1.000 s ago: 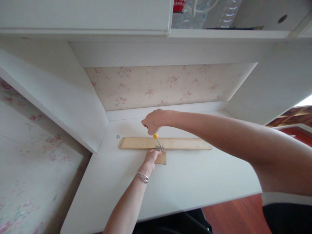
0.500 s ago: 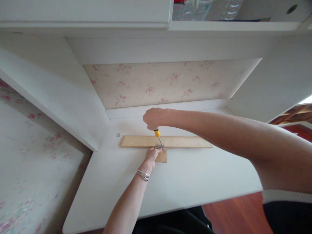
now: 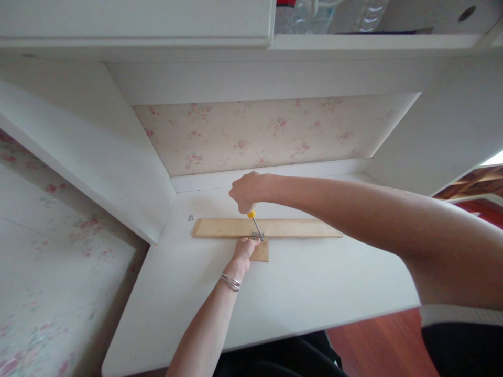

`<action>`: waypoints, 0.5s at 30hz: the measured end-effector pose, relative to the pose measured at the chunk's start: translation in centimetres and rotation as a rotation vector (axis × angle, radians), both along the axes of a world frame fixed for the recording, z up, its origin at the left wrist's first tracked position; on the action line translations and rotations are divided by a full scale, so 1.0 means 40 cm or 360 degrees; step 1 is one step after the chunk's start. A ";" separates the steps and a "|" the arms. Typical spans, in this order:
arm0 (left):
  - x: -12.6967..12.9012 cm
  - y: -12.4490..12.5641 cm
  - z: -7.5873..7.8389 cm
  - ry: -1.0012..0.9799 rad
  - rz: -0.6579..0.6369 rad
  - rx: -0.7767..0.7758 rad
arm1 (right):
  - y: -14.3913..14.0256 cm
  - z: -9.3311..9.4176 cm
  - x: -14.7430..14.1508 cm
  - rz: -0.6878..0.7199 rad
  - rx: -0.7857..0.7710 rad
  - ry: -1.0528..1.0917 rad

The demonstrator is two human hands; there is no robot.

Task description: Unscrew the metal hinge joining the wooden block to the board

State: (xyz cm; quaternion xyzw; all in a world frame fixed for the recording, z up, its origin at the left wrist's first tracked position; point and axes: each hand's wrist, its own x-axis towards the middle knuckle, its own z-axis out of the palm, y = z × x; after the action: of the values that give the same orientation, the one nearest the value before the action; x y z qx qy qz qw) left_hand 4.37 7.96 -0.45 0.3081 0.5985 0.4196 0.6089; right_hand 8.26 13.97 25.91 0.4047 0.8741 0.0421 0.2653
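- The screwdriver [image 3: 254, 222] has a yellow handle, mostly buried in the fist, and a thin metal shaft that slants down and slightly right from under the fingers to a small metal bracket [image 3: 258, 238].
- The right hand [image 3: 245, 191] is curled fully shut around the handle, knuckles up, directly above the bracket.
- The left hand [image 3: 244, 249] lies flat on the desk [image 3: 314, 285], fingers stretched forward and loosely closed on the bracket; its fingertips touch the bracket's left end. How tightly they pinch it cannot be told.
- A long wooden strip [image 3: 275, 228] runs crosswise just past the left fingertips, under the right fist.
- A smaller wooden piece [image 3: 262, 253] sits just right of the left fingers, butted against the strip's near edge.
- Two small screws [image 3: 190, 217] lie on the desk well to the left of both hands, near the strip's left end.
- Silver bangles [image 3: 230, 283] circle the left wrist.
- Compared with half a second ago, less of the yellow handle shows below the right fist; the strip, the small piece and the left hand lie as they did.
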 end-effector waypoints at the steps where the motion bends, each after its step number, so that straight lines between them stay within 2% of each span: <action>1: 0.000 0.000 0.000 0.0002 0.0002 -0.0001 | -0.002 0.000 -0.002 -0.0003 0.0049 0.0019; 4: 0.000 0.000 -0.003 -0.0001 -0.0002 -0.0006 | -0.008 0.001 -0.009 0.0051 0.0133 0.0056; 9: -0.001 0.001 -0.004 -0.0001 -0.0011 -0.0004 | -0.027 0.016 -0.026 -0.0001 -0.0014 -0.0056; 15: 0.000 -0.002 0.004 0.0003 -0.0013 0.0046 | -0.027 0.006 -0.035 0.0020 0.0061 0.0054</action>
State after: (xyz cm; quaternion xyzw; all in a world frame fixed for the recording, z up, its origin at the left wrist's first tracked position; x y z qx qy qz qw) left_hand 4.38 7.89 -0.29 0.3198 0.5917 0.4255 0.6055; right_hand 6.84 12.89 26.13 0.4050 0.8800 0.0535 0.2423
